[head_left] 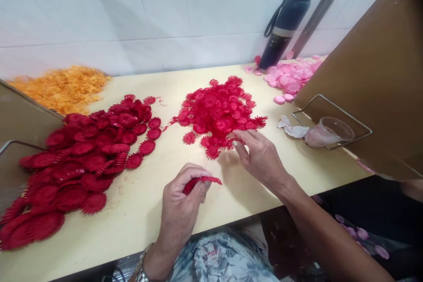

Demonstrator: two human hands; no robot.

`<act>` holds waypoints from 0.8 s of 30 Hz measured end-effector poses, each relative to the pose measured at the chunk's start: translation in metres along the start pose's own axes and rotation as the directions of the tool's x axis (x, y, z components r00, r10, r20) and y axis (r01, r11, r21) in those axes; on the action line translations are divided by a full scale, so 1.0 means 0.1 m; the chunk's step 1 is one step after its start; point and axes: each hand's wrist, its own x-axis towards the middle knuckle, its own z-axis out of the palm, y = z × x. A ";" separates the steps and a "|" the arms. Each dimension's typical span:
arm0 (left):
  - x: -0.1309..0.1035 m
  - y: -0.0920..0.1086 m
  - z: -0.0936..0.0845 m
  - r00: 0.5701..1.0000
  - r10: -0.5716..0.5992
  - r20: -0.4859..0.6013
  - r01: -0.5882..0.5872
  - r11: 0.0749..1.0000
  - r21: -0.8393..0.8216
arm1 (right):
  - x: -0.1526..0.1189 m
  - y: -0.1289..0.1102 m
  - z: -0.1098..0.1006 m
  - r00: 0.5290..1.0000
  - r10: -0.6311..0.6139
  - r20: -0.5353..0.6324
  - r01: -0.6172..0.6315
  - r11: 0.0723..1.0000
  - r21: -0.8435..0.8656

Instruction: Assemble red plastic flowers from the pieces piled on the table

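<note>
My left hand [185,198] is closed round a red, scallop-edged flower piece [201,179], possibly several stacked, pinched between thumb and fingers above the table's front. My right hand [259,156] reaches to the near right edge of a loose pile of red flower pieces [220,110]. Its thumb and forefinger are pinched on a red flower piece [240,142] there, mostly covered by the fingers. At the left lies a larger heap of darker red, cupped flower pieces [86,154], away from both hands.
Orange petals [66,88] lie at the back left, and pink flower pieces [291,75] at the back right. A dark bottle [286,22] leans on the wall. Brown board partitions [370,75] flank the table. A plastic cup [330,132] sits in a wire holder beside crumpled tissue [294,128].
</note>
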 end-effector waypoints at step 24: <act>0.06 0.04 0.06 0.934 -0.339 0.112 0.355 0.914 -0.196 | -0.25 -0.29 0.15 0.950 -0.015 0.313 -0.110 0.919 0.379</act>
